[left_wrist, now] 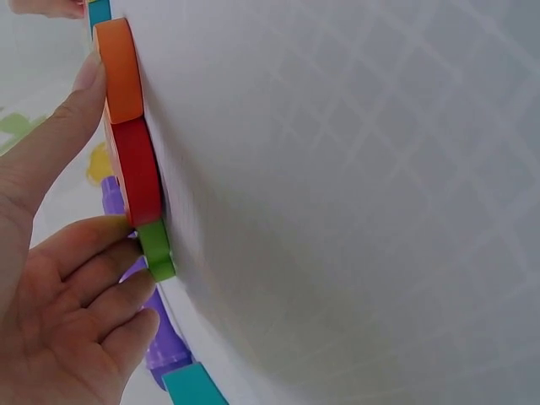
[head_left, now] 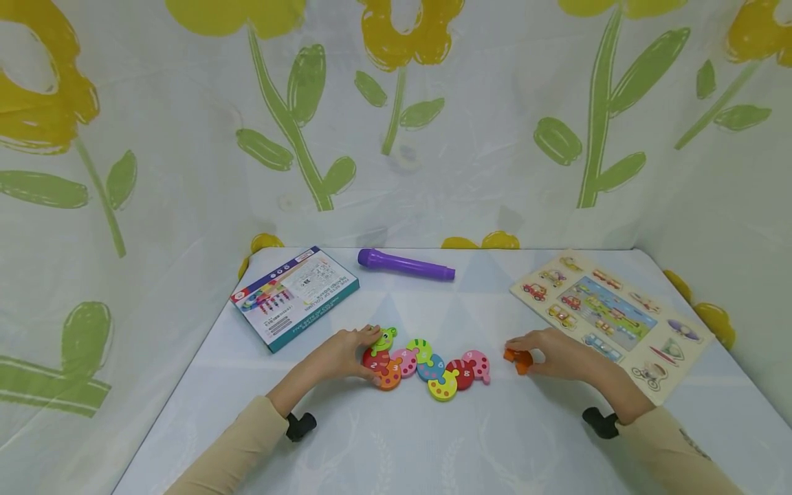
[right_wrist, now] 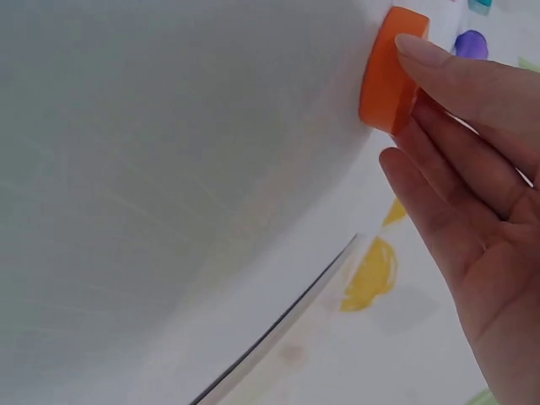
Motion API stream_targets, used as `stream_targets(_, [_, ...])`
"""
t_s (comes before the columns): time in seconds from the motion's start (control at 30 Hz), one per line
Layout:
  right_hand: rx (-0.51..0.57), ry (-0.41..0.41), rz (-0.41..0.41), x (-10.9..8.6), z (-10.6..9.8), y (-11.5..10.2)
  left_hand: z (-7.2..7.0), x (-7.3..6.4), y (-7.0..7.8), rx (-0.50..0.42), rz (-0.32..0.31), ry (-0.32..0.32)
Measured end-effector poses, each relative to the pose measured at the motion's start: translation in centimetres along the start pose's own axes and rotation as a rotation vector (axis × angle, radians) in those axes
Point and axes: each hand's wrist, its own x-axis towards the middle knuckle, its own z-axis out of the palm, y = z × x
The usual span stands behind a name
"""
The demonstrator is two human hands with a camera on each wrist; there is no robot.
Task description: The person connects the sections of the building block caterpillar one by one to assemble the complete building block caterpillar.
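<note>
A caterpillar number puzzle (head_left: 430, 367) of joined, coloured wooden pieces lies on the white table, with its green smiling head at the left. My left hand (head_left: 346, 354) grips this head end. In the left wrist view, its thumb presses the orange piece (left_wrist: 121, 72), and its fingers touch the green piece (left_wrist: 156, 249) beyond the red piece (left_wrist: 139, 171). To the right, apart from the row, an orange puzzle piece (head_left: 522, 361) is pinched by my right hand (head_left: 553, 352). The right wrist view shows the thumb on this piece's edge; its printed face is hidden.
A flat toy box (head_left: 295, 297) lies at the back left of the table. Behind the puzzle is a purple toy microphone (head_left: 408, 265). A wooden vehicle puzzle board (head_left: 609, 320) lies on the right, close to my right forearm. Flower-printed cloth walls surround the table.
</note>
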Motion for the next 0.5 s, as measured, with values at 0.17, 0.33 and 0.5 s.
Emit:
stream_targets(0.17, [0.031, -0.024, 0.015, 0.14, -0.32, 0.1, -0.01, -0.02, -0.07, -0.006, -0.003, -0.003])
stream_targets(0.33, [0.03, -0.01, 0.007, -0.02, -0.25, 0.51, -0.05, -0.01, -0.06, -0.011, -0.005, -0.005])
stream_targets(0.5, [0.022, 0.034, 0.005, -0.5, 0.16, 0.85, -0.04, 0.01, -0.07, -0.015, 0.001, -0.005])
